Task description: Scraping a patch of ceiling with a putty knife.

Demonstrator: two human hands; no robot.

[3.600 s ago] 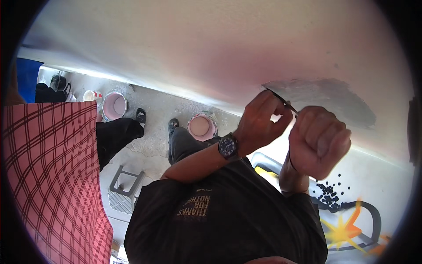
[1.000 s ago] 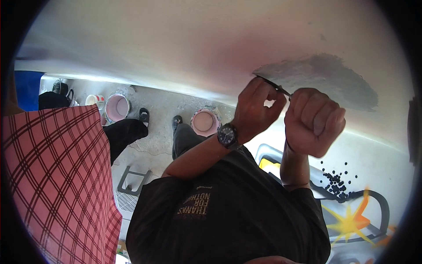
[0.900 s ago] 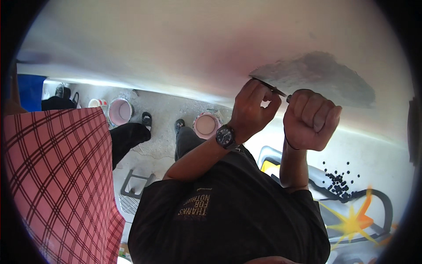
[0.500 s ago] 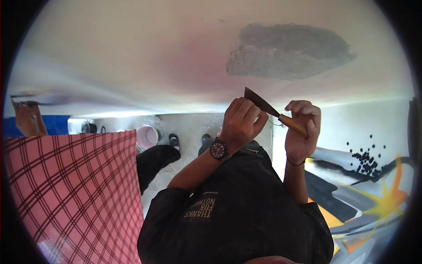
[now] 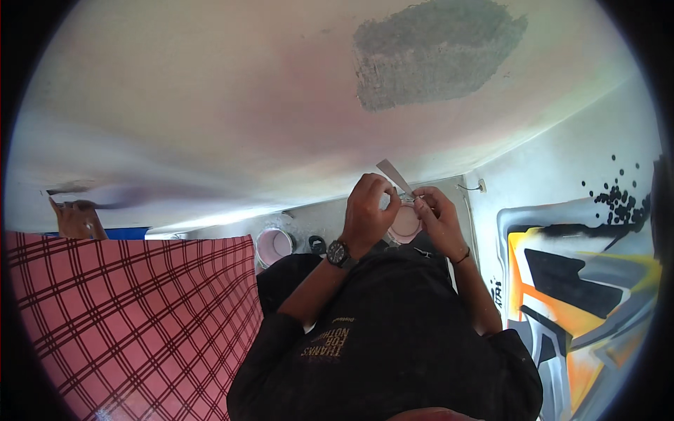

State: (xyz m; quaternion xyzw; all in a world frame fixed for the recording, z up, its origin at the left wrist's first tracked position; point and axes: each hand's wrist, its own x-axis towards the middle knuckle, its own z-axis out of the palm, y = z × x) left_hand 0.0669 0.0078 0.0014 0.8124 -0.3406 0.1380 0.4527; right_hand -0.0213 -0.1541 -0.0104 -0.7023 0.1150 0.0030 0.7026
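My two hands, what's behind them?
Between the left hand and right hand, part of a bucket shows, pinkish inside. Your hands cover some of it; what lies directly behind them can't be seen.

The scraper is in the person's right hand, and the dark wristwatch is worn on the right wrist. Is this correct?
Not entirely: the head view shows the dark wristwatch on the left wrist, not the right. The scraper is indeed in the right hand.
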